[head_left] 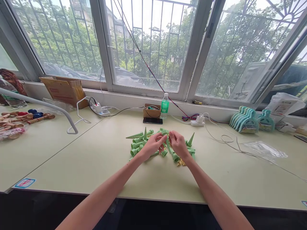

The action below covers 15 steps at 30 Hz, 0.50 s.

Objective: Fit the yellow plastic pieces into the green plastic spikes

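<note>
Over a heap of green plastic spikes (136, 145), my two hands meet at the table's middle. My left hand (154, 143) is closed on one green plastic spike (167, 143), whose wide collar end is up and whose pointed tip hangs down. Close to that collar, my right hand (177, 143) is pinched; whatever lies between its fingertips is hidden or too small to make out. Small yellow pieces (181, 163) lie below my right hand. A few spikes stand upright, such as the cone (191, 140) on the right.
Behind the heap are a phone (153, 120), a small cardboard box (152, 111) and a bottle (164, 105). Cables (236, 145) and a plastic bag (265, 149) lie to the right, near turquoise dustpan-like items (244, 119). Wooden toys (24, 119) and a grey curved bar (57, 110) are left.
</note>
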### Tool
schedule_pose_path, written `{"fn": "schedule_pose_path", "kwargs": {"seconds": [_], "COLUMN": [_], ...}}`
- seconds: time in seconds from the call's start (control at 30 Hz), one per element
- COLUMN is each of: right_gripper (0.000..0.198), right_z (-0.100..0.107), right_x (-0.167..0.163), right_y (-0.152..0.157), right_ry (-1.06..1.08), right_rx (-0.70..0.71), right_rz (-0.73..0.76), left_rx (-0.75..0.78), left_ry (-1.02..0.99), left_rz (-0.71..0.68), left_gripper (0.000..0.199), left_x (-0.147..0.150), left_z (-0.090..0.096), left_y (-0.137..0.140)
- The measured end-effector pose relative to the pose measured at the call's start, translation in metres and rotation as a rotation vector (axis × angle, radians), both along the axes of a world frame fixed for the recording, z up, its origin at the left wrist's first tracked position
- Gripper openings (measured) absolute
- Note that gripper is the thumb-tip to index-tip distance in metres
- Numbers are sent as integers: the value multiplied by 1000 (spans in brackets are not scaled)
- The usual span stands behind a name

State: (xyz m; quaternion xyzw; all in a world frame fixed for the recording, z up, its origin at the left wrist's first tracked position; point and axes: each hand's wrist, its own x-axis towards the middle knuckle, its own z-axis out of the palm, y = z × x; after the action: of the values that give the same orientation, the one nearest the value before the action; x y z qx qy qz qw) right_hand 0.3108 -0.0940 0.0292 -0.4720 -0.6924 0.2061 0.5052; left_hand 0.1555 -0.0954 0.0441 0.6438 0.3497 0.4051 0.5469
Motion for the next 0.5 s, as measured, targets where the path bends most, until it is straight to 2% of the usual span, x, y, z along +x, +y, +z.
{"fn": "schedule_pose_path", "kwargs": {"seconds": [0.5], "right_gripper": [45], "right_z": [-1], "right_x": [2], "right_y": [2], "right_ry": [25], "right_rx": [-42], "right_rz": [43], "left_rx": [92], "left_ry": [26], "left_rz": [34], "left_gripper": [48], "left_x": [-3], "left_z": [-2], "left_y": [1]}}
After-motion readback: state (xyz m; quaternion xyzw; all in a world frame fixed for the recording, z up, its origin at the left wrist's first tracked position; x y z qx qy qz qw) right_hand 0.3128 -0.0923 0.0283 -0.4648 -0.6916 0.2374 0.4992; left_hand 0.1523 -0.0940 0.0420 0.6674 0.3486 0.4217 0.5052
